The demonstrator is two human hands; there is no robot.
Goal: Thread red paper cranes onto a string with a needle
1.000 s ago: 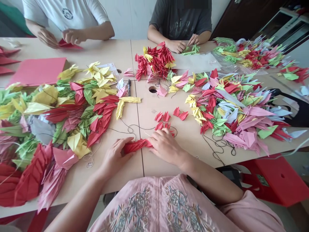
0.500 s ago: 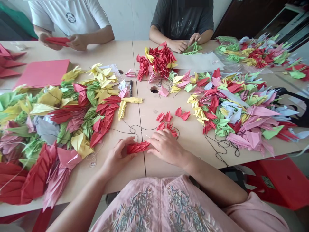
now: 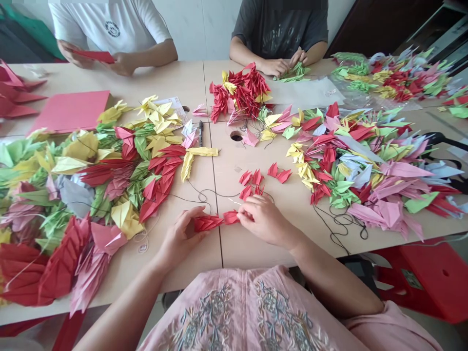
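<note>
My left hand (image 3: pixel 183 230) is closed round a short row of nested red folded paper cranes (image 3: pixel 206 223) near the table's front edge. To its right, my right hand (image 3: pixel 265 219) pinches a single red paper crane (image 3: pixel 230 217), with a small gap between it and the row. A thin pale needle-like strand (image 3: pixel 234 200) sticks out leftward from the right fingers. Just beyond that hand lie several loose red cranes (image 3: pixel 252 178). Dark thread (image 3: pixel 203 194) curls over the table behind my hands.
Heaps of colourful strung cranes lie left (image 3: pixel 91 170) and right (image 3: pixel 373 165). A red crane bunch (image 3: pixel 237 92), red paper stack (image 3: pixel 69 111), black pen (image 3: pixel 201 132) and table hole (image 3: pixel 236 135) are farther back. Two people work opposite. A red stool (image 3: pixel 435 278) stands at right.
My right hand has shifted right, away from the row in my left hand, and the single red crane now shows between them. Opposite, one person's red paper has tilted.
</note>
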